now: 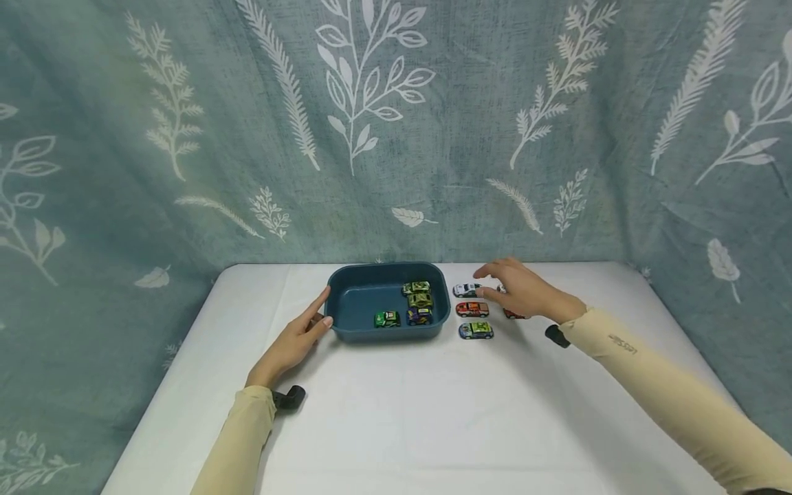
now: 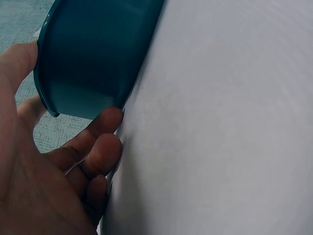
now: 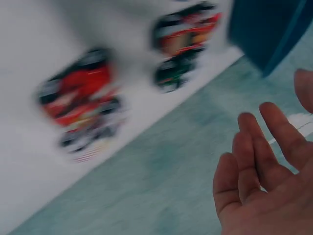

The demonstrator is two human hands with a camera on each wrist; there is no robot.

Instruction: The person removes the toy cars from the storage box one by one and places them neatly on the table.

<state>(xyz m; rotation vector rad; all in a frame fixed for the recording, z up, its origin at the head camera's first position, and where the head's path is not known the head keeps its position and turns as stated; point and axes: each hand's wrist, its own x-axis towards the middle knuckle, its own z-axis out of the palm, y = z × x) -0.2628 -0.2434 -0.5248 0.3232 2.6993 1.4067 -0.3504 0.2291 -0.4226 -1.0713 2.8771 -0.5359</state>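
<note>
My left hand (image 1: 294,346) rests at the left end of a blue tray (image 1: 365,335), its thumb and index finger spread against the rim. The left wrist view shows its other fingers bent low beside the tray wall. Over the toy cars right of the tray hovers my right hand (image 1: 524,287), fingers loosely spread and holding nothing. A white toy car (image 1: 465,291) lies by its thumb. Below that are a red toy car (image 1: 472,309) and a blue-green toy car (image 1: 476,331). Partly hidden under the hand is another red toy car (image 1: 515,315), with a white one behind it.
Inside the tray, towards its right, sit a camouflage toy car (image 1: 415,287), an olive one, a purple-blue one (image 1: 419,316) and a green one (image 1: 387,318). A white cloth (image 1: 396,412) covers the table. A leaf-patterned curtain (image 1: 470,137) hangs along the back edge.
</note>
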